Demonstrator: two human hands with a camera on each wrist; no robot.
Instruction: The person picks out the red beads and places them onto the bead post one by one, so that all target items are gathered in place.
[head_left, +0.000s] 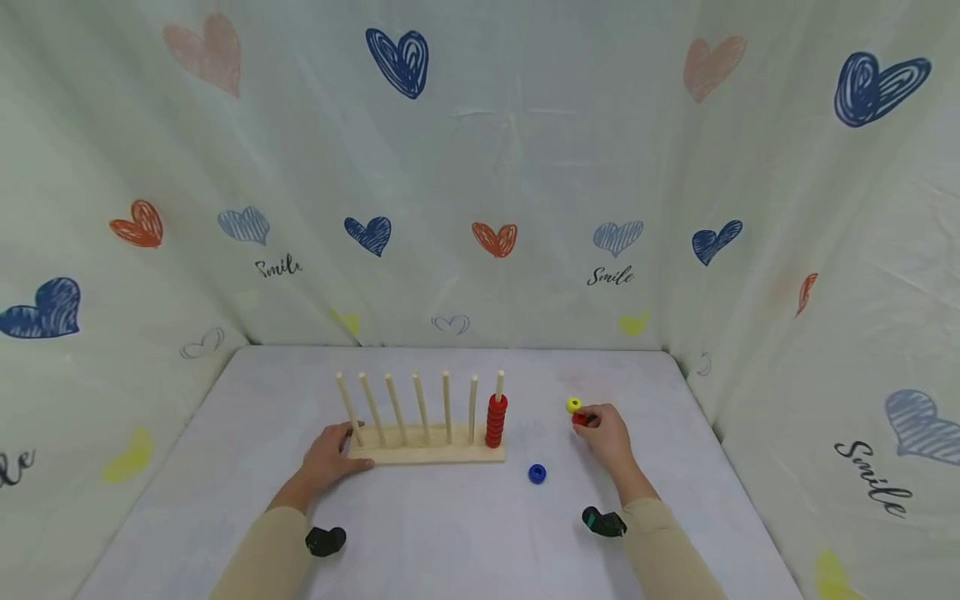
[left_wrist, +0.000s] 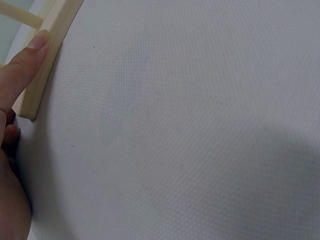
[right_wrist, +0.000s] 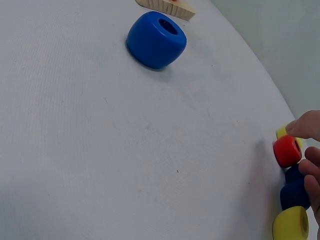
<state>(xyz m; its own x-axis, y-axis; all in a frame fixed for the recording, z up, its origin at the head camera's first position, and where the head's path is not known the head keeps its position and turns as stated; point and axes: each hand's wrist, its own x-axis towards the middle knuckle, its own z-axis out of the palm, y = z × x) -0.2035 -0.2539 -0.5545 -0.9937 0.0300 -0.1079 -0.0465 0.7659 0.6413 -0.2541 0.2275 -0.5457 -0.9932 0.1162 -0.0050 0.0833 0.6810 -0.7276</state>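
My left hand (head_left: 327, 456) grips the left end of a wooden peg stand (head_left: 427, 455). Its thumb presses on the base, as the left wrist view also shows. Several red beads are stacked on the stand's rightmost peg; the other pegs are bare. To the right of the stand, my right hand (head_left: 606, 433) has its fingertips on a red bead (right_wrist: 286, 151). Just beyond that bead sits a yellow bead (head_left: 573, 404). Dark blue beads (right_wrist: 294, 194) and another yellow bead (right_wrist: 289, 225) lie close by the fingers in the right wrist view, mostly hidden from the head view.
A single blue bead (head_left: 537, 473) lies on the white tabletop (head_left: 450, 533) between the stand and my right hand. Behind the table and at both sides hangs a pale curtain (head_left: 510, 167) printed with hearts.
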